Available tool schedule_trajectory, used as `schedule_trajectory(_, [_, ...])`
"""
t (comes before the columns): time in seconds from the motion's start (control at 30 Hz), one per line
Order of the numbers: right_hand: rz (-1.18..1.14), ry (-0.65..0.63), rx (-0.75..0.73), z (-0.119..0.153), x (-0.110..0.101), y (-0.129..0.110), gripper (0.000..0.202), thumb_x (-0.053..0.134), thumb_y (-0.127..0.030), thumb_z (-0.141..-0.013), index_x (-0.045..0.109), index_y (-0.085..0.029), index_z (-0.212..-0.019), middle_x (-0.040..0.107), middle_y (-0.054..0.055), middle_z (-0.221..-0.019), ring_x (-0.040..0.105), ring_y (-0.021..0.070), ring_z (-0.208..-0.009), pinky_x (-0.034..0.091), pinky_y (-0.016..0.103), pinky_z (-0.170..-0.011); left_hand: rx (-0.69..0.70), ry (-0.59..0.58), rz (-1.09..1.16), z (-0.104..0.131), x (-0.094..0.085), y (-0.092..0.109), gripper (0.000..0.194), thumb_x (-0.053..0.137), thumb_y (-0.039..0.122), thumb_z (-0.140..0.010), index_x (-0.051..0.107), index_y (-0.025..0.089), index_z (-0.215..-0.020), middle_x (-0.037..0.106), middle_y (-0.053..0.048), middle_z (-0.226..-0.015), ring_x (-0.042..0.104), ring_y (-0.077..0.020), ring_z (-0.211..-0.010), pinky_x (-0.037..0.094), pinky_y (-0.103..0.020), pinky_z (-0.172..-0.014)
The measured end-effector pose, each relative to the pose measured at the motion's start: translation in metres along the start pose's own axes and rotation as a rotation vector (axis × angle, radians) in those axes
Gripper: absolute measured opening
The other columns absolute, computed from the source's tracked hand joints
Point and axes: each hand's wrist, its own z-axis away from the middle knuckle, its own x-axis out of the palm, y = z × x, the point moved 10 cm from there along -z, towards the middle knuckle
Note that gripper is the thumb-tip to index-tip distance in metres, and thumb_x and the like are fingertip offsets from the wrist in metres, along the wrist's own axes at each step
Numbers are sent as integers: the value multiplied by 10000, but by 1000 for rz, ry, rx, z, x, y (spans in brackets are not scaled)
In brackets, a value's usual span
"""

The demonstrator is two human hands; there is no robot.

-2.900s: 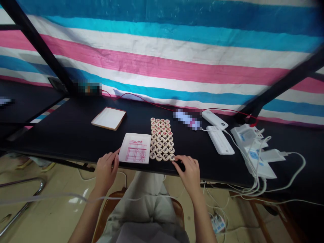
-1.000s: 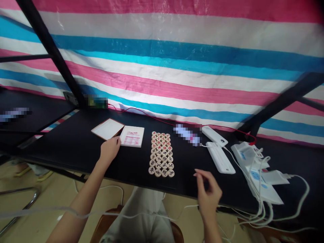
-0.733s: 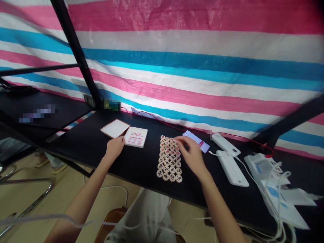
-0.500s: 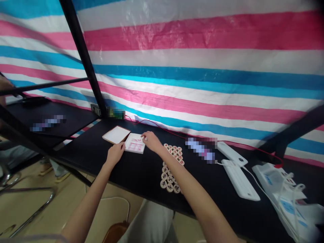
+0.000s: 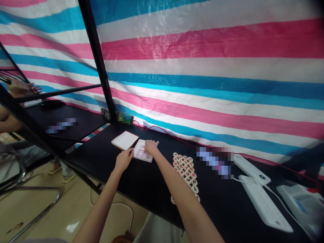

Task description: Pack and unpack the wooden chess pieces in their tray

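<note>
Item: white square panel (image 5: 142,155) with a red line drawing, lying flat at the centre of the frame on the black table (image 5: 145,184).

Item: left hand (image 5: 124,161), left of centre; fingertips drawn together, touching the panel's left edge; whether they grip it, cannot tell.

Item: right hand (image 5: 151,146), centre, over the panel's upper right part and hiding some of it; fingers partly hidden, so whether they are clamped on it or apart, cannot tell.

Item: shallow tray (image 5: 125,140), white inside, brown rim, just beside the panel, to its upper left.

Item: round pieces (image 5: 186,167) with red or black characters, in rows right of centre, partly hidden by the right forearm.

Item: two long white devices, one (image 5: 250,168) above the other (image 5: 265,204), lower right.

Item: another person's hand (image 5: 19,88), upper left.

Item: striped sheet (image 5: 202,84), across the background.
</note>
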Motion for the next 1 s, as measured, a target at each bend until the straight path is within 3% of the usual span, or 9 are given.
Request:
schedule_trajectory(0.23, [1,9,-20,8,-10,3,323,609,-215,-715,610,-158,-1033,623,157,-1065,541,267,-1054,272,458,-905,-8,6,-15,0,1,-2,394,306,386,-893,561,252,-1162,669,-73,-971,611,-213,-871,413,-271,-699])
schedule_trajectory(0.37, [-50,39,-51,21,-28,13,242,574,-234,-723,640,-196,-952,647,99,-1020,550,252,-1025,295,432,-895,-4,19,-31,1,0,0,381,313,380,-892,572,257,-1143,672,-72,-965,617,-219,-855,416,-275,-693])
schedule_trajectory(0.5, [-139,92,-94,37,-64,43,310,538,-342,-762,608,-251,-1049,637,38,-1060,565,213,-985,378,313,-796,-10,19,-51,2,-1,-1,378,312,359,-893,571,246,-1144,669,-79,-981,616,-225,-870,420,-280,-708])
schedule_trajectory(0.6, [-186,121,-109,47,-89,75,372,547,-380,-766,590,-214,-1096,628,41,-1074,568,195,-962,393,251,-739,-34,30,-74,2,-1,-6,391,292,360,-894,584,236,-1124,670,-90,-958,619,-240,-855,422,-292,-703])
schedule_trajectory(0.67, [-210,111,-120,51,-96,93,377,558,-375,-767,597,-181,-1088,630,43,-1064,571,184,-943,396,232,-732,-57,49,-96,3,-3,-9,404,281,372,-894,591,235,-1114,671,-98,-928,621,-247,-834,422,-297,-686])
schedule_trajectory(0.77, [-239,37,-128,52,-81,106,359,592,-349,-752,617,-165,-1059,653,26,-983,592,156,-870,410,207,-707,-99,85,-128,6,-6,-13,406,286,386,-891,609,230,-1082,672,-104,-902,623,-247,-804,420,-294,-669])
schedule_trajectory(0.87, [-245,-68,-106,51,-45,105,327,637,-303,-714,647,-182,-1017,673,8,-861,612,132,-778,424,187,-680,-131,130,-151,10,-12,-15,396,312,385,-887,622,206,-1058,673,-112,-896,624,-235,-801,416,-280,-669])
schedule_trajectory(1.0, [-201,-109,-40,51,-8,98,268,636,-275,-695,680,-217,-952,669,40,-938,616,164,-847,439,211,-702,-126,174,-183,15,-18,-14,380,325,362,-886,624,189,-1046,677,-113,-876,627,-227,-775,411,-274,-659])
